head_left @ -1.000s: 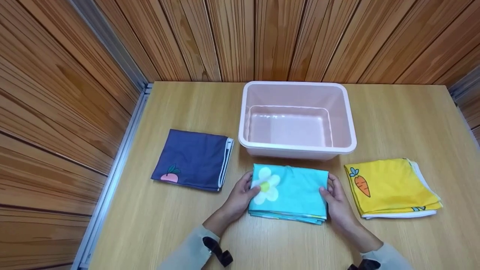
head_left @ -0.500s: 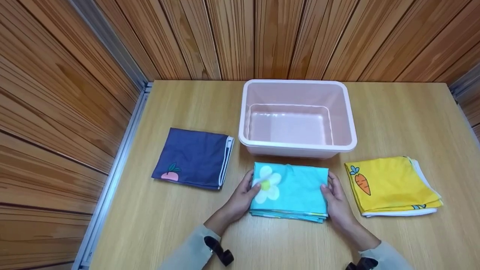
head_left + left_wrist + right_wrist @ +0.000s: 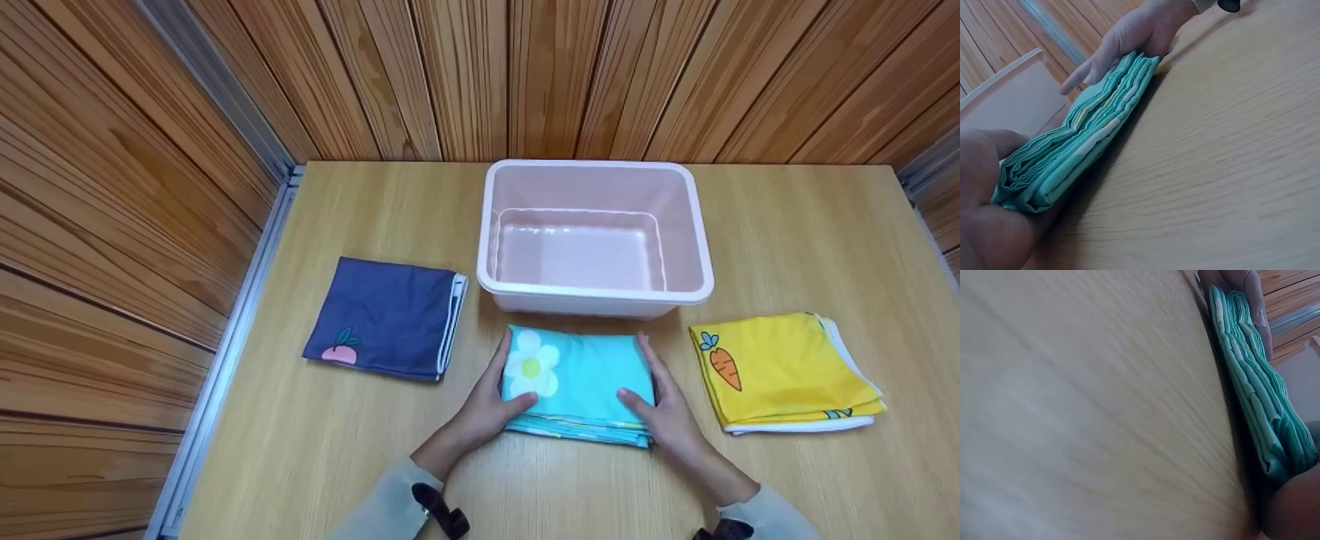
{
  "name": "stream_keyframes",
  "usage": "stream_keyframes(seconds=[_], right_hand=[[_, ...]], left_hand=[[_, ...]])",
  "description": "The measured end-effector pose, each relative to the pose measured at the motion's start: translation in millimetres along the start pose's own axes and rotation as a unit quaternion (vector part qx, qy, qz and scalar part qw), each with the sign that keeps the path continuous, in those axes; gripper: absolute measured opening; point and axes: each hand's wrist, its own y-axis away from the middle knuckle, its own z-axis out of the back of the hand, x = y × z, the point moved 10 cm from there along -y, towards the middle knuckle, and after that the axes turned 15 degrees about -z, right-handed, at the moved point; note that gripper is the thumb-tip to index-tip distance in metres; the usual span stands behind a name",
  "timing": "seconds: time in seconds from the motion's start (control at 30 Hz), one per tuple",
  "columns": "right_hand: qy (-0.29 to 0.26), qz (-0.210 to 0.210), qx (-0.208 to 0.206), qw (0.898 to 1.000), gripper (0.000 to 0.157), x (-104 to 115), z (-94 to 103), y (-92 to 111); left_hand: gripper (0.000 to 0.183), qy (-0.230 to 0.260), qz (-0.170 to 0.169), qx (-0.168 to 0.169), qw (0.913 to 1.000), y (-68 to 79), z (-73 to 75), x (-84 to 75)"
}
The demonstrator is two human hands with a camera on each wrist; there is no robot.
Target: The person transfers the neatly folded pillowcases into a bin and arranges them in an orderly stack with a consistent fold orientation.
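Thumbs of the left hand and right hand had shifted inward over the turquoise cloth — gripped at both sides, just in front of the pink bin — seemingly a fuller hold.

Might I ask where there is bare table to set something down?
Bare table shows right of the pink tub, behind the yellow cloth, and left of the tub, behind the navy cloth. The middle is crowded, with the turquoise cloth close before the tub.
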Motion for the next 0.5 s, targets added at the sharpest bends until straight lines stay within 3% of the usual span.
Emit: stream_keyframes(seconds=[0.3, 0.5], right_hand=[[0.013, -0.013, 0.018, 1.0, 0.065, -2.7, -6.5, 2.0], [0.009, -0.004, 0.029, 1.0, 0.053, -2.3, -6.7, 2.6]], left_hand=[[0.086, -0.055, -0.021, 0.026, 0.9979, 1.6, -3.9, -2.3], [0.078, -0.07, -0.013, 0.036, 0.9968, 0.5, -4.3, -1.2]])
